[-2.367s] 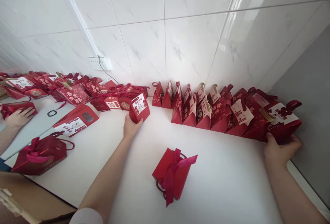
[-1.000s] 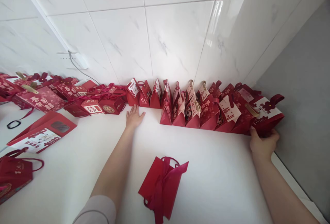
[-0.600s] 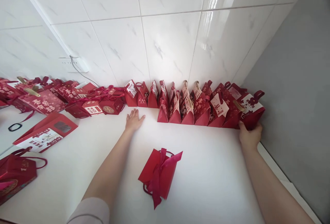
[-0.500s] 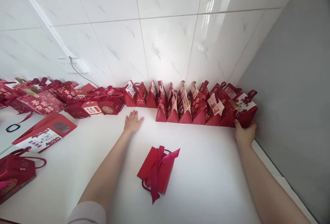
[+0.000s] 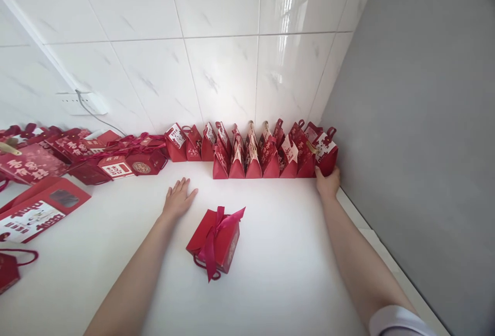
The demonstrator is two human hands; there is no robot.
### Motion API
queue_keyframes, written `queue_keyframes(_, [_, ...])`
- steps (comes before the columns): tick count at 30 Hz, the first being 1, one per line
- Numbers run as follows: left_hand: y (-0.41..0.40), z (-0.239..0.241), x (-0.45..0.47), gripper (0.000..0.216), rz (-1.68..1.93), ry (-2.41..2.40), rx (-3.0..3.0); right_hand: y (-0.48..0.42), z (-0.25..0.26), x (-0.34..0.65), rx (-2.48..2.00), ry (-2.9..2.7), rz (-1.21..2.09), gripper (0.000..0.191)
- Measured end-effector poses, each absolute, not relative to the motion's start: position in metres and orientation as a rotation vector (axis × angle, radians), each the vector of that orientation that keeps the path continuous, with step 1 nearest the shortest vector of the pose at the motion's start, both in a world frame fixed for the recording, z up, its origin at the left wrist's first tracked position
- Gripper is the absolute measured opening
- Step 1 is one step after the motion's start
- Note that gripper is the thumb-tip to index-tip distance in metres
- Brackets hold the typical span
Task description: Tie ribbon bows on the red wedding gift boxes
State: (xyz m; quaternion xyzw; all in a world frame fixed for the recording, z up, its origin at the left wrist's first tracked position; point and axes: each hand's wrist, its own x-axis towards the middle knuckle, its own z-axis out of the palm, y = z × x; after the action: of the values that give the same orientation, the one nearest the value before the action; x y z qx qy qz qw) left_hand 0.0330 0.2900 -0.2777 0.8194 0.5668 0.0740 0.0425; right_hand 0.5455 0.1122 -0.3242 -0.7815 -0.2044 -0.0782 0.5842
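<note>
My left hand (image 5: pixel 178 199) lies flat and open on the white table (image 5: pixel 294 253), fingers spread, holding nothing. Just right of it lies a red gift box with a dark pink ribbon bow (image 5: pixel 215 240), on its side. My right hand (image 5: pixel 328 181) is wrapped round the base of the rightmost red gift bag (image 5: pixel 326 152) in a tight row of several small red gift bags (image 5: pixel 253 153) standing against the tiled wall.
More red gift boxes (image 5: pixel 127 158) lie along the wall to the left. A flat red box with a window (image 5: pixel 36 210) rests at the left edge. A wall socket with a cable (image 5: pixel 83 103) sits above them. A grey wall (image 5: pixel 417 119) bounds the table's right side.
The box my left hand held now stands in the row against the wall, and that hand has drawn back flat onto the table. My right hand stays on the end bag; the row looks more tightly packed.
</note>
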Motion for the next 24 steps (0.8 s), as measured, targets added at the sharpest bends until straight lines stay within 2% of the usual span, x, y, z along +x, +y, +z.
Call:
queue_keyframes(8, [0.278,-0.274,0.032,0.067,0.265,1.686,2.569,0.106,-0.308,0.53,-1.773,-0.472,-0.307,0.065])
queue_keyframes(12, [0.272,-0.273,0.036,0.062,0.312,1.477,2.658,0.098,-0.294,0.504,-1.722,-0.665,-0.375,0.046])
queue_keyframes(17, [0.272,-0.275,0.041,0.057,0.271,1.39,2.708,0.101,-0.283,0.452,-1.592,-1.449,-0.097,0.023])
queue_keyframes(22, [0.271,-0.276,0.041,0.053,0.356,1.365,2.681,0.11,-0.287,0.431,-1.554,-1.741,0.043,0.044])
queue_keyframes(24, [0.269,-0.274,0.041,0.052,0.363,1.364,2.669,0.111,-0.29,0.435,-1.597,-1.765,0.044,0.046])
